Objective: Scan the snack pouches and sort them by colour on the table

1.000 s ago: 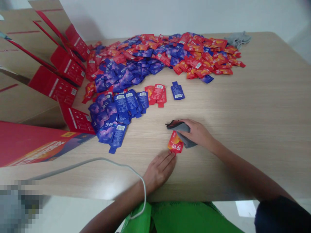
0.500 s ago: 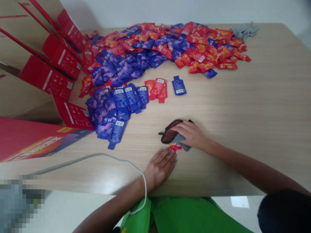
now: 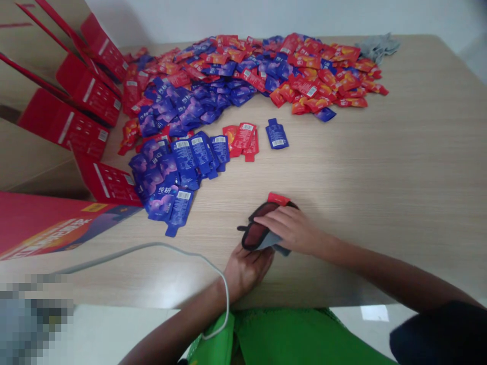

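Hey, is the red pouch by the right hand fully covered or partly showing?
Partly showing. One end of the red pouch sticks out beyond the cloth under the right hand; the rest is hidden.

We see a moderately bright scene under cool, soft light. A whitish glare spreads over the pale, wood-grained worktop point(image 3: 380, 167) towards its lower left edge, and a sharper bright patch shines on the pale, glossy floor point(image 3: 110, 329). We notice a soft shadow on the plain, whitish wall point(image 3: 247, 15) at upper left, and a dark corner at upper right. The dark fabric sleeve point(image 3: 437, 334) loses nearly all detail. Fine print on the red and blue flat packets point(image 3: 251, 73) blurs beyond our reading. Coarse square pixels mask the lower left edge.
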`<state>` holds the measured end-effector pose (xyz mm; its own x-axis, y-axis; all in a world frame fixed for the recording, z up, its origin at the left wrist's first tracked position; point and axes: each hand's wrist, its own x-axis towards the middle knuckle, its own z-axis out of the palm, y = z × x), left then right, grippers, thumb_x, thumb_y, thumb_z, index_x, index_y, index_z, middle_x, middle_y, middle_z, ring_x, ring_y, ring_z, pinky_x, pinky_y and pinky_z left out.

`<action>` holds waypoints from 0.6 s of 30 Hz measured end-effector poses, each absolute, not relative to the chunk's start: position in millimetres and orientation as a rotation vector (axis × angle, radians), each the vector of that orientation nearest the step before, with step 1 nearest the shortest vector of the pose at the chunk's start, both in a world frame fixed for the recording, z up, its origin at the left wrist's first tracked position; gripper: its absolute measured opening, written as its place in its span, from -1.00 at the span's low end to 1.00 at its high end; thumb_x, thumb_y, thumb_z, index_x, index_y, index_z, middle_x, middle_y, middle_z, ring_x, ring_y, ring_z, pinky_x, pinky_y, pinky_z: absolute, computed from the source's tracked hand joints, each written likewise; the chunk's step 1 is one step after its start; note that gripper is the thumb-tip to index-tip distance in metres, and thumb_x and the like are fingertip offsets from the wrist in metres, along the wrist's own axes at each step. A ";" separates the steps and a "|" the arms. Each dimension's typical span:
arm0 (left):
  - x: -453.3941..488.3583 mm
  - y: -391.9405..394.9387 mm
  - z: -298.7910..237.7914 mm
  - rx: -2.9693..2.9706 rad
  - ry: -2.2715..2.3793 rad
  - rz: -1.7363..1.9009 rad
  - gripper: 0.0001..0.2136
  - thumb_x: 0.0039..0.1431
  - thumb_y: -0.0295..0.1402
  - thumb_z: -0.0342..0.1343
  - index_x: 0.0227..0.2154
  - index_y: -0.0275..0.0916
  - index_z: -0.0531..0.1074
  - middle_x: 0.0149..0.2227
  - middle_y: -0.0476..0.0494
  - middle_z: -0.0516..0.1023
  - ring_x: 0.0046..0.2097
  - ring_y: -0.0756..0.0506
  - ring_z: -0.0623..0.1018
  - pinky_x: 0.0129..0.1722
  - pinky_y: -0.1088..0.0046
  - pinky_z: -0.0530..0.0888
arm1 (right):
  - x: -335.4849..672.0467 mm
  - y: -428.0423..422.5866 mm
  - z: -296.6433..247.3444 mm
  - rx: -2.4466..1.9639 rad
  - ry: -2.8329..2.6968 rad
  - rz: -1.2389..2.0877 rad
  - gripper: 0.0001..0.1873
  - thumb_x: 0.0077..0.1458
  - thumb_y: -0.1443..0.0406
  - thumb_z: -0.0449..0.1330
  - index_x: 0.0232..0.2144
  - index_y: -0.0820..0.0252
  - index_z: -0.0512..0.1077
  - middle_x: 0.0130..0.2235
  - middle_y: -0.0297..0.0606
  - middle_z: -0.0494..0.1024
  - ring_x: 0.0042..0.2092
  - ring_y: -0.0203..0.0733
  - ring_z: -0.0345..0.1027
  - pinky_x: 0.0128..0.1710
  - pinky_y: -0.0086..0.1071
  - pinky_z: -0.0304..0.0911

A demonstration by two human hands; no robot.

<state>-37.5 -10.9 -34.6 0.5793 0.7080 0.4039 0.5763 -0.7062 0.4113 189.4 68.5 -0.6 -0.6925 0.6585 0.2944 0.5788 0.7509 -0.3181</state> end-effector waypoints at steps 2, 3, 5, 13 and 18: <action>-37.4 -10.7 -34.5 2.579 1.058 0.812 -0.82 0.38 -0.44 0.18 -0.02 -0.21 0.60 -0.10 -0.16 0.72 -0.08 -0.15 0.70 0.07 0.24 0.65 | 185.2 63.8 -14.7 -0.907 -2.591 0.326 -0.48 0.23 0.23 0.27 0.22 0.12 0.42 0.01 -0.14 0.63 -0.02 0.01 0.48 0.06 -0.11 0.39; -37.2 -10.3 -34.1 2.591 1.040 0.811 -0.79 0.38 -0.45 0.18 0.01 -0.23 0.59 -0.04 -0.18 0.71 -0.01 -0.17 0.69 0.10 0.23 0.64 | 186.3 68.3 -20.8 -0.926 -2.576 0.329 -0.49 0.22 0.23 0.28 0.21 0.13 0.43 0.01 -0.12 0.63 0.00 0.01 0.47 0.07 -0.10 0.38; -36.7 -9.6 -32.9 2.617 1.008 0.819 -0.74 0.38 -0.47 0.17 0.08 -0.28 0.55 0.09 -0.22 0.65 0.13 -0.20 0.63 0.16 0.22 0.60 | 193.7 87.7 -28.1 -1.004 -2.541 0.297 -0.47 0.20 0.24 0.31 0.20 0.15 0.44 0.04 -0.09 0.61 0.06 0.04 0.45 0.13 -0.08 0.36; -38.1 -10.0 -31.8 2.630 1.008 0.781 -0.69 0.38 -0.48 0.16 0.14 -0.26 0.52 0.14 -0.23 0.62 0.23 -0.19 0.57 0.26 0.20 0.54 | 225.6 156.5 6.8 -1.312 -2.413 0.062 -0.39 0.20 0.29 0.29 0.29 0.14 0.38 0.12 -0.03 0.55 0.11 0.18 0.40 0.14 0.02 0.33; -37.8 -9.6 -32.0 2.604 1.029 0.818 -0.73 0.37 -0.47 0.18 0.09 -0.27 0.54 0.08 -0.20 0.66 0.13 -0.18 0.63 0.19 0.23 0.59 | 200.5 99.5 19.0 -1.032 -2.414 0.136 -0.45 0.29 0.23 0.20 0.30 0.08 0.35 0.12 -0.12 0.58 0.09 0.07 0.44 0.15 -0.08 0.33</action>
<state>-37.8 -9.6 -32.0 0.5989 0.6845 0.4158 0.5596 -0.7290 0.3942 200.5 99.5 19.0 -0.5829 0.7002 0.4123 0.6493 0.7064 -0.2818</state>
